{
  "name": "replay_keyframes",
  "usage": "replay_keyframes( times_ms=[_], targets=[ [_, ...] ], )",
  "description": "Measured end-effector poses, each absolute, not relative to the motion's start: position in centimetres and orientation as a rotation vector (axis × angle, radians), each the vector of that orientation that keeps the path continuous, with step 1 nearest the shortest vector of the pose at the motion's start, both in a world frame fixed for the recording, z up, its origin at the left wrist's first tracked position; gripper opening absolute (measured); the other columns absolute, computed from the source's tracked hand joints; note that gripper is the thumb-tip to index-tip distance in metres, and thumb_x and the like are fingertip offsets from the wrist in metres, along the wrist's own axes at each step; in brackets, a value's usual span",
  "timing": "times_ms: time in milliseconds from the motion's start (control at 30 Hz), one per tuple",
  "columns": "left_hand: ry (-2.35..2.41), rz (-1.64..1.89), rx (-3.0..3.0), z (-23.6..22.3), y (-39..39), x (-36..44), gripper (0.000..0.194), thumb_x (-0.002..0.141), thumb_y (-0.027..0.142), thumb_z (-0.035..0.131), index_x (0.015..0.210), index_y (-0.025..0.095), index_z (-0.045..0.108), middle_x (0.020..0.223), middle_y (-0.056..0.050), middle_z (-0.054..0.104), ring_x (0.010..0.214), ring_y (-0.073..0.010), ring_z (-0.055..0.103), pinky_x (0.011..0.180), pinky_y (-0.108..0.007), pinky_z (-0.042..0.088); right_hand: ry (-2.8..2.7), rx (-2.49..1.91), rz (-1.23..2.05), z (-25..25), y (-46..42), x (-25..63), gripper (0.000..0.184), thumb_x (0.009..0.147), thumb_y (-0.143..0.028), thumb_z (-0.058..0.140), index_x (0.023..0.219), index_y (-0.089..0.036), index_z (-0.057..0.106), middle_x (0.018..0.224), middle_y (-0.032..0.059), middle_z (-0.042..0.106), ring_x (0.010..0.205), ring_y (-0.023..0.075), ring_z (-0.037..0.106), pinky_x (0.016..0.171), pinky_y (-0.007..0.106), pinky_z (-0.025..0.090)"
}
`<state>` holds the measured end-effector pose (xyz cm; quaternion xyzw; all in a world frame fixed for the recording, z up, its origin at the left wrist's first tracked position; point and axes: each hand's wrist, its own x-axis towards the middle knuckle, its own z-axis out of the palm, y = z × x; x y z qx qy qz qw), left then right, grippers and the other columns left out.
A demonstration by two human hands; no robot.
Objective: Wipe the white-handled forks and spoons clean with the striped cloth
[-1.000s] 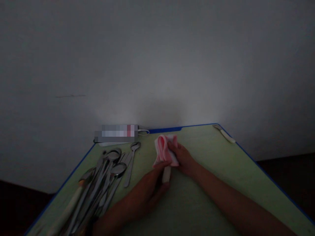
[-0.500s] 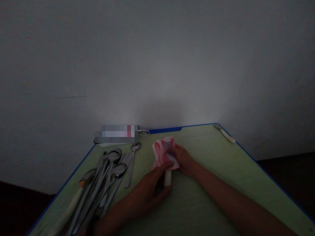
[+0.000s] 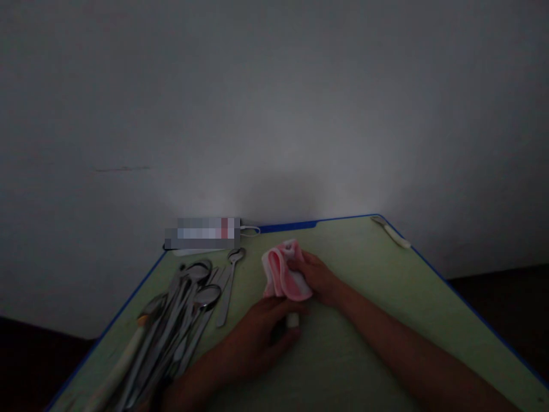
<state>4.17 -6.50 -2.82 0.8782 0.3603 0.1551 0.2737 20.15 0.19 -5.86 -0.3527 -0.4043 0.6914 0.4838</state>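
Since the earlier frame, the pink-and-white cloth (image 3: 278,277) has flopped lower and less of the pale handle (image 3: 292,321) shows. My left hand (image 3: 263,326) curls round that handle; my right hand (image 3: 319,276) pinches the cloth, mid-way across the bench (image 3: 364,274). Cloth should be soft and light, handle stiff, best gripped near its end. I count one of each; outward, one lone spoon (image 3: 230,282), one tangled heap of cutlery (image 3: 169,323), uncountable, one white-handled utensil (image 3: 397,235) far right

Room right, cutlery pile (image 3: 171,320) left
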Motion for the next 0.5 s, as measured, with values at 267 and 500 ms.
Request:
replay_keyframes(
  times_ms=[267,500],
  targets=[
    [0.941,0.395,2.382,-2.69,-6.52,4.14,0.027,0.085,0.024,0.049,0.112,0.025,0.053,0.123,-0.005,0.052,0.115,-0.0215,0.044,0.101,-0.038,0.033,-0.931,-0.881,1.638,-5.09,-0.11,19.88,0.019,0.061,-0.018,0.057,0.079,-0.018,0.059,0.065,-0.0040,0.057,0.056,0.0095,0.049,0.055,0.022,0.039],
    [0.926,0.392,2.384,-2.98,-6.42,3.96,0.031,0.084,0.023,0.049,0.115,0.027,0.052,0.130,-0.004,0.048,0.123,-0.0233,0.037,0.103,-0.043,0.030,-0.872,-0.879,1.652,-4.89,-0.20,20.06,0.025,0.068,-0.039,0.058,0.076,-0.016,0.057,0.059,-0.0002,0.056,0.054,0.0132,0.052,0.053,0.025,0.041]
  ],
)
